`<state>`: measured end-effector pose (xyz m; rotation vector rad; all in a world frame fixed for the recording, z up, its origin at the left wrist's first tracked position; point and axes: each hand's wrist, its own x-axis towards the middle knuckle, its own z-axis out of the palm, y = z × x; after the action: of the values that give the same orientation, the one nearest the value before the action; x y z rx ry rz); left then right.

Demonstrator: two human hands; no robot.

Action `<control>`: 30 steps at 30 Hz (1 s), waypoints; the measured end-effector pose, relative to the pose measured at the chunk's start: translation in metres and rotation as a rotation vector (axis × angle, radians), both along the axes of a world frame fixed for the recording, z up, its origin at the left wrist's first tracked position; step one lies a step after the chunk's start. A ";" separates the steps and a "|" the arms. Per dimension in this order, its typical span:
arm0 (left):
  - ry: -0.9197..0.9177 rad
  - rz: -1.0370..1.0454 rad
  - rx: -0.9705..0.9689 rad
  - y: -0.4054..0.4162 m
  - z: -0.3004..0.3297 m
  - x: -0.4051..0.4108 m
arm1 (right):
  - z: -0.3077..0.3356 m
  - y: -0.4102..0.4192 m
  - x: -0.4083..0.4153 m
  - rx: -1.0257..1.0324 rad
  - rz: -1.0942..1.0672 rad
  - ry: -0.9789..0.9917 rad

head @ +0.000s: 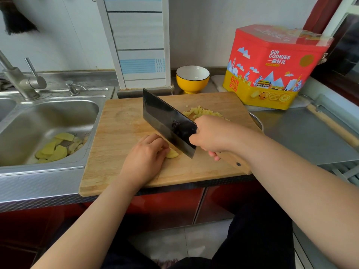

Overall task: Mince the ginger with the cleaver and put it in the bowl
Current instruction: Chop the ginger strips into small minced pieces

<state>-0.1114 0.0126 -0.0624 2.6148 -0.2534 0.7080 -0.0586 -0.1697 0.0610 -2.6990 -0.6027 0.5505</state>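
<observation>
Mid-mince, the right hand (208, 135) wraps its grip round the wooden handle of the dark broad-bladed cleaver (168, 122) while the left hand (146, 154), fingers curled, pins the pale yellow ginger piece (172, 153) just beside the blade, so the next chop probably needs those fingertips tucked back, with the minced ginger pile (202, 112) beyond the right grip and the yellow white-lined bowl (192, 79) farther off.

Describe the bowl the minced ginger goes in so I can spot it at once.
Start at the wooden cutting board beside the sink. Just past its far edge, left of the red cookie tin, stands the bowl. It is yellow outside, white inside, and empty.
</observation>
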 end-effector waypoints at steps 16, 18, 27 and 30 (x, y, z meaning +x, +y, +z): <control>0.013 -0.009 0.022 0.001 0.000 0.001 | 0.009 0.005 -0.009 -0.041 0.036 0.037; 0.012 -0.014 0.022 0.001 0.000 0.001 | 0.009 0.007 -0.010 -0.054 0.040 0.046; 0.018 -0.017 0.048 0.003 -0.002 0.002 | 0.008 0.016 -0.003 -0.080 0.016 0.152; 0.019 -0.013 0.056 0.003 -0.001 0.002 | 0.002 0.016 -0.005 -0.076 0.007 0.140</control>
<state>-0.1093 0.0154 -0.0632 2.6692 -0.2886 0.6809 -0.0632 -0.1536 0.0625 -2.7000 -0.5649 0.7717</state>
